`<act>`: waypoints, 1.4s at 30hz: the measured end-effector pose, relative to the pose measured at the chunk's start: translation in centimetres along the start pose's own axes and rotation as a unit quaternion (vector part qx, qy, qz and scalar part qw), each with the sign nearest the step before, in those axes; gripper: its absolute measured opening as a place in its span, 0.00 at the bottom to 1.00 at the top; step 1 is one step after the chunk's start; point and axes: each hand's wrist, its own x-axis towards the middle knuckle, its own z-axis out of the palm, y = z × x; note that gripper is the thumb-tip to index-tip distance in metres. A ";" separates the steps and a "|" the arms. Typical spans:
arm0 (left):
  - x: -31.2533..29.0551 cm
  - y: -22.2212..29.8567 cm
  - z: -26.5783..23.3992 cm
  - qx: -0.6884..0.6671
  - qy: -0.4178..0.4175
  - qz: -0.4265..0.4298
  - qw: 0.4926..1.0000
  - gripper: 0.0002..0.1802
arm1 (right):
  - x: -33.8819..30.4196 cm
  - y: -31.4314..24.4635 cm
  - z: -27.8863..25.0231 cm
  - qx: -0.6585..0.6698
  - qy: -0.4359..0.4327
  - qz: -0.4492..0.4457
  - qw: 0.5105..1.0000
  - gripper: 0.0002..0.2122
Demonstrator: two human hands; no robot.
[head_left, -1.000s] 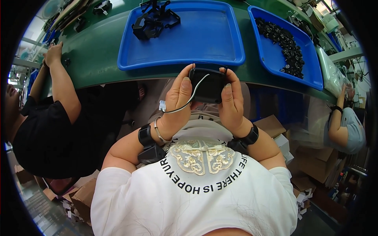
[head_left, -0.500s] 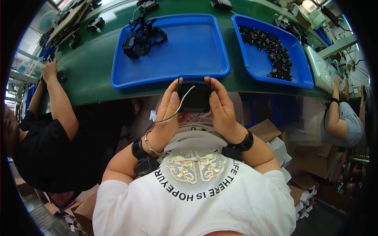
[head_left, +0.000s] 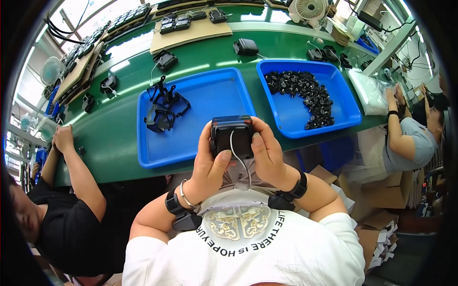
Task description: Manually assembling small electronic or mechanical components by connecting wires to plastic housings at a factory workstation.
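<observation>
A black box-shaped device [head_left: 222,142] with a white cable is held between my two hands, just in front of the table's near edge. My left hand [head_left: 209,169] grips its left side, thumb against the face turned to me. On the opposite side my right hand [head_left: 268,156] closes round it, the thumb likewise on that face. The white cable [head_left: 246,168] hangs from the device toward my lap. Beyond my hands lies a blue tray [head_left: 205,78] with several black frame-like brackets [head_left: 164,107] at its left end.
To the right, another blue tray [head_left: 286,121] holds many small black parts [head_left: 307,95]. Similar black devices [head_left: 245,46] stand farther back on the green table [head_left: 109,152], some on a brown board [head_left: 191,40]. People work at both sides. Open cardboard boxes [head_left: 389,190] stand at lower right.
The view has tipped up, showing more of the table's far side. The white cable, which trailed over my left hand, now hangs down between my hands. Both hands still hold the device.
</observation>
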 end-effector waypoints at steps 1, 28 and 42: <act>0.6 0.2 0.1 -0.005 0.003 0.010 1.000 0.36 | 0.5 0.2 -0.1 0.017 0.006 0.021 1.000 0.19; 10.6 6.2 -20.4 -0.150 0.238 0.162 0.946 0.14 | 29.5 21.1 -2.7 -0.090 -0.005 0.338 0.937 0.13; 10.6 5.7 -19.4 -0.112 0.244 0.175 0.947 0.15 | 43.3 23.1 -5.7 -0.539 -0.093 0.158 0.822 0.26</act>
